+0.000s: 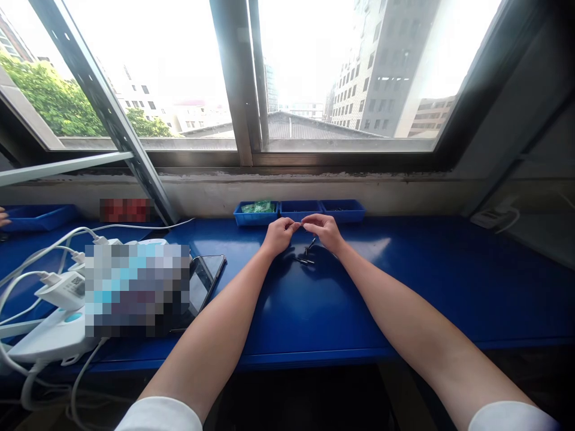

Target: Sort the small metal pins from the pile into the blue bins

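My left hand (279, 234) and my right hand (324, 231) meet fingertip to fingertip above the blue table, in front of the bins. Both are closed in a pinch, and whatever sits between the fingers is too small to make out. Just below them, several small dark rod-shaped parts (305, 260) lie loose on the tabletop. One slim dark piece (309, 244) is tilted close under my right hand.
Three blue bins stand along the wall: the left bin (256, 220) holds green packets (258, 206). At left are a power strip (54, 341) with chargers and cables, a phone (209, 278), a blue tray (40, 216) and another person's hand (3, 216).
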{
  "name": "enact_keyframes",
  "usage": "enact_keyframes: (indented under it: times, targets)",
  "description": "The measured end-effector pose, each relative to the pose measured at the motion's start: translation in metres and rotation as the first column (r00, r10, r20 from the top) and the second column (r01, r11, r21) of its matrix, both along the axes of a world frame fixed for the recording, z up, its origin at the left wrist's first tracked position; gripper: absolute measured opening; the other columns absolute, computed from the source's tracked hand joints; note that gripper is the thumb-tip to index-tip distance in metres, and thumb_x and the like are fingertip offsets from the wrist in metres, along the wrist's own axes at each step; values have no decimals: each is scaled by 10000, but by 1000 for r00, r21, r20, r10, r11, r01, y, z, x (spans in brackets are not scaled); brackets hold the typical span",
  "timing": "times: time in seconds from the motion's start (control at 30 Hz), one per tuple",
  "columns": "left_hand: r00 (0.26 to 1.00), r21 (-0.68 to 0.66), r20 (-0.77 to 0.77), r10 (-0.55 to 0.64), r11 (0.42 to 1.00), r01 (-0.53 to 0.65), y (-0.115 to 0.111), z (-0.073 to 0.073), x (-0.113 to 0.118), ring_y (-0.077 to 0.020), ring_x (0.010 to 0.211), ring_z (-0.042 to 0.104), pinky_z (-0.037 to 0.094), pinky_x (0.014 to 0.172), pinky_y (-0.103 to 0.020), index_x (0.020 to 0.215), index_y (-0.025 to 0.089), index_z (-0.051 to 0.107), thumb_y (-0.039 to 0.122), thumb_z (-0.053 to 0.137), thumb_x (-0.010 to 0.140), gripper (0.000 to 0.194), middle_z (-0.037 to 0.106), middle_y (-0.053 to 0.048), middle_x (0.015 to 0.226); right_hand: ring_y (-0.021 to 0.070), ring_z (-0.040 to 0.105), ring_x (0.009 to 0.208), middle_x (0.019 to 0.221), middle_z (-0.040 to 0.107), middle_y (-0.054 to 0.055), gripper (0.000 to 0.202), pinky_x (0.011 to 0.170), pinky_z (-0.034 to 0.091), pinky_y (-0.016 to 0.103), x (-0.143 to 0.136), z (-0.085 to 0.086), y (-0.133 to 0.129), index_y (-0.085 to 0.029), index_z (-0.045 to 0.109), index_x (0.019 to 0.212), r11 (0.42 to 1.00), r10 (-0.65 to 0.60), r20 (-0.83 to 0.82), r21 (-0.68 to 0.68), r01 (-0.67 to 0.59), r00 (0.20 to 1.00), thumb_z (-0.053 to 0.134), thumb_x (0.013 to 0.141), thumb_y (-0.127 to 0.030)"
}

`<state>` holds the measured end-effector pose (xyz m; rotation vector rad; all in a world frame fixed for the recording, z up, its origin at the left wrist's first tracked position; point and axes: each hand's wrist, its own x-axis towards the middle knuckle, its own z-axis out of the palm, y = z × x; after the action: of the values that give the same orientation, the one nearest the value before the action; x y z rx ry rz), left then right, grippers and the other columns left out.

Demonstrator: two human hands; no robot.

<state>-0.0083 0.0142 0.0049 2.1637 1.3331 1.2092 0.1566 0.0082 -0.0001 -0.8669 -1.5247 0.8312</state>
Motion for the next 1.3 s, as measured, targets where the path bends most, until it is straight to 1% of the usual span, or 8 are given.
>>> enact_keyframes:
  times: [0.4,0.5,0.57,0.7,0.83,0.97,1.13,1.3]
  targets:
    - [999,43,-39,-9,999,11,3,-5,-3,-169,785,596,468,734,-271,904,189,676,454,535,826,311,652,-41,868,155,587,612,718,699,51,208,527,417,253,11,5,-1,-161,711,766,992,50,15,-113,-48,999,653,629,-306]
    - [999,21,-7,52,998,-52,4,-5,-3,-183,843,597,472,781,-297,1037,170,615,479,520,834,382,646,-72,992,174,608,659,787,710,67,263,561,446,271,17,3,6,-154,706,826,991,-59,-9,-121,58,998,635,630,-315]
    - [996,-2,0,88,996,-88,5,-5,-4,-188,861,594,470,799,-309,1058,161,595,471,507,845,387,636,-86,1028,190,620,737,879,710,70,325,647,480,301,24,1,12,-158,695,908,971,-216,10,-100,216,976,614,632,-309]
    - [995,-32,-39,96,995,-97,6,-6,-5,-197,887,590,465,810,-314,1067,154,582,437,510,847,366,621,-96,1054,240,559,943,1031,677,77,455,875,442,392,45,-4,19,-169,645,1093,794,-605,258,122,595,754,553,656,-254]
    - [993,-32,-94,74,996,-78,6,-8,-5,-212,948,581,456,843,-317,1094,152,572,419,510,846,369,603,-101,1094,318,430,1101,1145,618,131,540,930,358,482,59,-10,21,-130,565,1213,679,-710,481,272,682,515,526,686,-241]
    - [986,-22,-157,61,998,-66,6,-9,-5,-220,984,572,445,874,-318,1106,155,572,389,524,840,357,595,-103,1104,358,374,1105,1332,475,135,575,898,328,531,64,-17,25,-157,511,1249,682,-666,602,252,687,440,555,692,-291]
    - [977,-31,-211,27,999,-35,7,-11,-6,-236,998,568,452,865,-330,1117,149,573,389,503,846,369,601,-111,1103,373,316,1161,1454,307,113,646,908,323,545,65,-23,28,-191,433,1306,731,-586,673,200,653,451,568,691,-335]
    - [952,-4,-305,8,1000,-9,7,-14,-7,-220,1001,575,447,875,-309,1073,172,618,261,421,865,299,624,-85,1090,357,327,1173,1394,382,137,558,914,354,511,54,-18,24,-155,501,1245,733,-630,608,261,628,483,545,698,-254]
